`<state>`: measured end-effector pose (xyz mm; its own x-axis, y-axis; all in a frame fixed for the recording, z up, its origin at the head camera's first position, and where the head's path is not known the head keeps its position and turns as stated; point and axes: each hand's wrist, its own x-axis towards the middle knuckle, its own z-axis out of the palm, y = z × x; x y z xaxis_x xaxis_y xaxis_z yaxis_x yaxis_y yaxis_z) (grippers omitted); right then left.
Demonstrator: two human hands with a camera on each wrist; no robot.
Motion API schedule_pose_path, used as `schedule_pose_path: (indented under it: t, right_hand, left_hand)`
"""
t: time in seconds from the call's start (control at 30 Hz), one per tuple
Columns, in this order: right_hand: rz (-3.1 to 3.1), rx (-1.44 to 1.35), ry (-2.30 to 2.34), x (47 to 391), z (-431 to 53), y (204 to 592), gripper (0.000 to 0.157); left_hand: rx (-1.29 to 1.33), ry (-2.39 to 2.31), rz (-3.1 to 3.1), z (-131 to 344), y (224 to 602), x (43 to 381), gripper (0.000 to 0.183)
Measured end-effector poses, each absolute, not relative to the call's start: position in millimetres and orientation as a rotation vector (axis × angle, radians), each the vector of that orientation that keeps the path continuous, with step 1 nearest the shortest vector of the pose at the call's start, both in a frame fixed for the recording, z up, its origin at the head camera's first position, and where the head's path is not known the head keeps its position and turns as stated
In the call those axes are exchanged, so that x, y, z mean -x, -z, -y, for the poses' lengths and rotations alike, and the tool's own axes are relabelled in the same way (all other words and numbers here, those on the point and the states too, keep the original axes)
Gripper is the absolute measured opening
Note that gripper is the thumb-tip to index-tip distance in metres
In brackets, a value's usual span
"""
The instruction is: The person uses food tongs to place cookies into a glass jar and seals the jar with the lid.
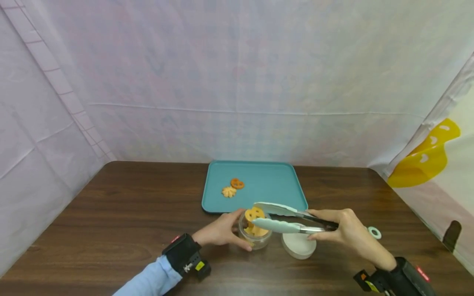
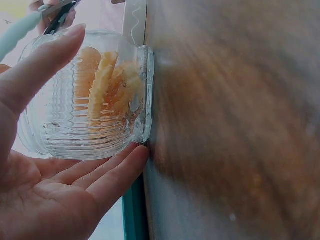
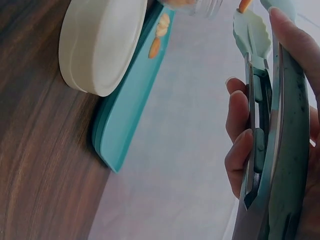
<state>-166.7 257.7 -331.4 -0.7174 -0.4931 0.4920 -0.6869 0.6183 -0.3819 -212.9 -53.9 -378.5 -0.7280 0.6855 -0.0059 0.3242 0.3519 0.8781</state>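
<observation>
My left hand point(image 1: 224, 229) holds a clear ribbed glass jar point(image 2: 55, 132) upright on the table, thumb on one side and fingers on the other. Yellow cookies point(image 2: 102, 82) fill part of the jar, and a pretzel-shaped one point(image 1: 254, 213) stands at its mouth. My right hand point(image 1: 342, 230) grips a pair of tongs point(image 1: 279, 225) with pale green scalloped heads and metal arms. The tongs' heads reach over the jar mouth, spread to either side of that cookie in the head view. An orange edge point(image 3: 244, 5) shows at one tong head in the right wrist view.
Behind the jar lies a teal tray point(image 1: 270, 181) holding a brown pretzel point(image 1: 237, 183) and a flower-shaped cookie point(image 1: 228, 192). A white round lid point(image 1: 299, 246) sits right of the jar, below the tongs. Pale curtains point(image 1: 237, 82) hang around the wooden table point(image 1: 122, 222).
</observation>
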Motion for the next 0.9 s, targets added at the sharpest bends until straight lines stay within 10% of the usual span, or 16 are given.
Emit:
schedule_pose_path:
  t: [0.9]
  right_hand:
    - [2.491,-0.984,-0.794,166.4,-249.9,341.4,0.051]
  left_hand:
    - [-0.9,-1.31,-2.283,54.0,379.0,212.4,0.08]
